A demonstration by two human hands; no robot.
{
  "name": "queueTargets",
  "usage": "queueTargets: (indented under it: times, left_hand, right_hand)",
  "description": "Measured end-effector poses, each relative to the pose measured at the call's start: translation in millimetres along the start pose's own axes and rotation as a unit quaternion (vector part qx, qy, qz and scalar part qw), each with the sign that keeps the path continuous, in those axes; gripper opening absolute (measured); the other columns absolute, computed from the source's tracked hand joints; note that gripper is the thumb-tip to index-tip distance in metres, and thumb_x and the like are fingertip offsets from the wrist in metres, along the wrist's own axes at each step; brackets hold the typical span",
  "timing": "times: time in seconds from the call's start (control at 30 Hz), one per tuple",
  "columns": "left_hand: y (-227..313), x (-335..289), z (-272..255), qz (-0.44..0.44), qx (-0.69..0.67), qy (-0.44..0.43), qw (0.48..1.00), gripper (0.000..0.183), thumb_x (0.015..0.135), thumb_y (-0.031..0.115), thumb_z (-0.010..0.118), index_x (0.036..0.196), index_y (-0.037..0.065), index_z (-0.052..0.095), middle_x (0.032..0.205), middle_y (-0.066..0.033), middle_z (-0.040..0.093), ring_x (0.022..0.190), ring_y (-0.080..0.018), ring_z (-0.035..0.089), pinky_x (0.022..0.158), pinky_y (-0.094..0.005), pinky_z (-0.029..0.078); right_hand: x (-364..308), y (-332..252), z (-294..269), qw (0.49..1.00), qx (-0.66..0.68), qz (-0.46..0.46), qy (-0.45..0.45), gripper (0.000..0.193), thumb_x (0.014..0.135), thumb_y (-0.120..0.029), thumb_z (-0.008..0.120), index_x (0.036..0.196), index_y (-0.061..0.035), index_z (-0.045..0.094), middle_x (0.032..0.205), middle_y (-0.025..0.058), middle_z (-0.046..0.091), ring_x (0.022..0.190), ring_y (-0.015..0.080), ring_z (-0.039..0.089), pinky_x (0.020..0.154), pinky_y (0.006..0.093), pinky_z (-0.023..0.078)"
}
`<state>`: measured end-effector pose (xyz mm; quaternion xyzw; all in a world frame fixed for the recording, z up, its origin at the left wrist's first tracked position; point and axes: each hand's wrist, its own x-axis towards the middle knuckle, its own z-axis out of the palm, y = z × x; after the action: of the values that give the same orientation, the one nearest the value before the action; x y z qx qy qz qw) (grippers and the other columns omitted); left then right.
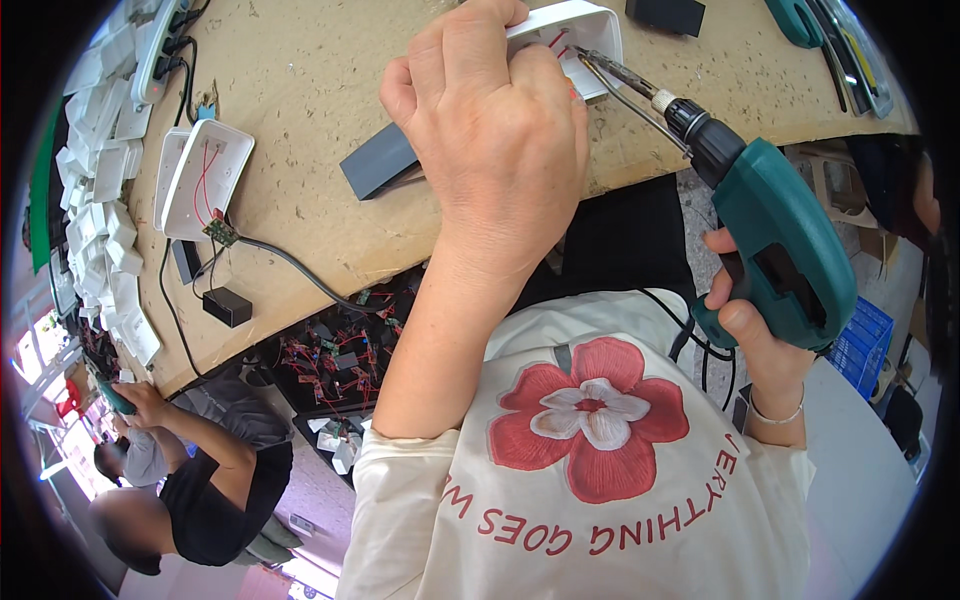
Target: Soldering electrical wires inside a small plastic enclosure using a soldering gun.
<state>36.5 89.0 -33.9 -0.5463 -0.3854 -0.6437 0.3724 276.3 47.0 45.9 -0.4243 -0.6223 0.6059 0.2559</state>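
My left hand is wrapped over a white plastic housing near the far edge of the view, holding it on the brown worktable. In my right hand is a green soldering gun, gripped by its handle. Its hot tip and thin feed tube reach into the housing, beside short red wires. Whether the tip touches a joint cannot be made out. My left fingertips are partly hidden behind the hand. Just left of my left wrist lies a dark grey block.
At left, an open white housing has red wires running to a small circuit board. A black box sits near the table edge. White housings are heaped far left. Below, a tray holds wired boards. A co-worker sits lower left.
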Motion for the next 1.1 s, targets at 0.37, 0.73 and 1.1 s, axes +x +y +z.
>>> queueTargets:
  times: [0.37, 0.73, 1.1]
  left_hand:
    - [1.6, 0.5, -2.1, -0.013, 0.000, -0.012, 1.000, 0.014, 0.061, 0.002, 0.062, 0.073, 0.001, 0.056, 0.097, -0.0127, 0.053, 0.086, -0.0287, 0.051, 0.078, -0.0396, 0.035]
    - [2.9, 1.7, -2.7, -0.012, 0.001, -0.016, 1.000, 0.013, 0.061, 0.003, 0.062, 0.072, 0.001, 0.056, 0.097, -0.0128, 0.053, 0.086, -0.0289, 0.050, 0.078, -0.0396, 0.035]
    - [3.4, 3.8, -4.4, -0.021, -0.004, -0.027, 0.999, 0.012, 0.061, 0.004, 0.061, 0.072, 0.001, 0.056, 0.097, -0.0136, 0.053, 0.086, -0.0298, 0.049, 0.078, -0.0403, 0.035]
  right_hand:
    - [-0.5, 0.9, -0.2, 1.000, -0.006, 0.005, -0.007, 0.066, 0.072, -0.024, 0.075, 0.123, 0.0051, 0.044, 0.105, 0.0187, 0.059, 0.067, 0.0127, 0.056, 0.059, 0.0237, 0.047]
    - [-8.6, 2.0, -2.5, 0.999, 0.005, -0.021, 0.029, 0.071, 0.071, -0.035, 0.076, 0.120, 0.0060, 0.045, 0.106, 0.0188, 0.059, 0.065, 0.0126, 0.056, 0.057, 0.0228, 0.046]
    - [-9.0, 3.1, -5.8, 0.995, 0.030, -0.079, 0.058, 0.071, 0.069, -0.039, 0.076, 0.114, 0.0071, 0.047, 0.102, 0.0187, 0.059, 0.063, 0.0132, 0.058, 0.054, 0.0227, 0.048]
